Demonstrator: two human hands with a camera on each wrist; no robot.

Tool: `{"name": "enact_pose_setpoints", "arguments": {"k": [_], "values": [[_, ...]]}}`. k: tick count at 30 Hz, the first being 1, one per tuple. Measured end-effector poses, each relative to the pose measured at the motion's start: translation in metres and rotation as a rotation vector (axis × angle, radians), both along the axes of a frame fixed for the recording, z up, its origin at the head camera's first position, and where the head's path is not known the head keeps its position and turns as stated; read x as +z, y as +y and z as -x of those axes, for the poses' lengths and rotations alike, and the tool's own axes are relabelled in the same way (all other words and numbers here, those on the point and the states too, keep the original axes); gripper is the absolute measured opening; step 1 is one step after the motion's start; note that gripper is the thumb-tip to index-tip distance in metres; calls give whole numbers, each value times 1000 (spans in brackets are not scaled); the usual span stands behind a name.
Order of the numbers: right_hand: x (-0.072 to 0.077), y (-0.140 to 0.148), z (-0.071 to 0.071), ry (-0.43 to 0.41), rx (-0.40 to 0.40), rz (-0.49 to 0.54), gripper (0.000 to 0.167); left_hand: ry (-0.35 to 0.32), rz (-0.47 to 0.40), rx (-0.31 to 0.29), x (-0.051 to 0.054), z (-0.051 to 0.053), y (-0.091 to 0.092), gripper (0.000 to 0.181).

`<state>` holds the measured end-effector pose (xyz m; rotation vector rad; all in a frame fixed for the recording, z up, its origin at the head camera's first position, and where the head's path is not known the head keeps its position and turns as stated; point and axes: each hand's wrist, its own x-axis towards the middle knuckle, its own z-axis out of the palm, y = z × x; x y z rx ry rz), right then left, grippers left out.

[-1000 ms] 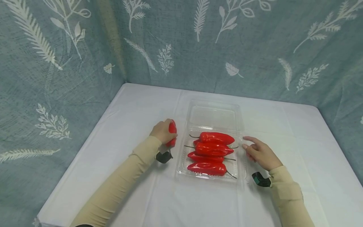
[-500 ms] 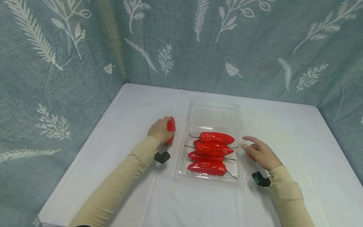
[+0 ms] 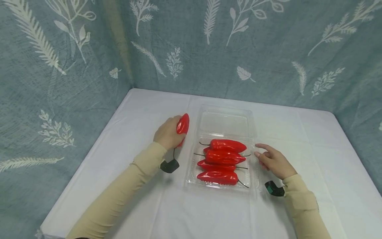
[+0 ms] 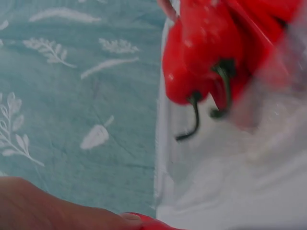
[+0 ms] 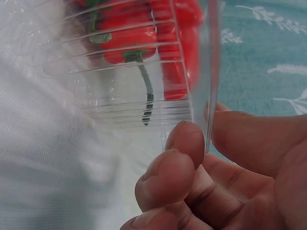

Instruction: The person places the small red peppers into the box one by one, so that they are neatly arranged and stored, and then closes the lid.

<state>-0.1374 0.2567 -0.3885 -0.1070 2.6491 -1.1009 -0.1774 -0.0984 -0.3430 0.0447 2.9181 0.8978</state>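
Note:
In the head view my left hand grips a red pepper, held above the cloth left of a clear plastic box. The pepper's tip points away and its stem hangs toward me. Only a sliver of this pepper shows in the left wrist view, under the fingers. Several red peppers lie crosswise in the box, some overlapping. At the box's right edge is my right hand. The right wrist view shows its thumb and fingers on either side of the clear rim, pinching it.
The box's clear lid lies folded back, away from me. A white cloth covers the table. Behind and to the left hangs a blue-green patterned curtain. Small dark wrist cameras hang below both wrists.
My left hand has shifted slightly left and away from me, raising the pepper. The pepper's tip has turned rightward and away, showing more of it. My right hand and the box hold still.

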Motion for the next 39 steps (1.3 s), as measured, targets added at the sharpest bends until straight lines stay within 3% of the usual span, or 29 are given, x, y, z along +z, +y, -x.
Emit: {"name": "enact_pose_setpoints", "arguments": {"k": [10,21,29,39], "values": [[0,0,1,12,9,-10,50,89,-13,-113,23,-18,24,70],[0,0,2,-6,10,8,49,123,-12,-336,28,-51,62,66],[0,1,2,0,2,-3,48,242,111,-526,17,-65,88,61],[0,2,1,-9,-9,4,52,247,218,-648,-2,-82,115,65]]}}
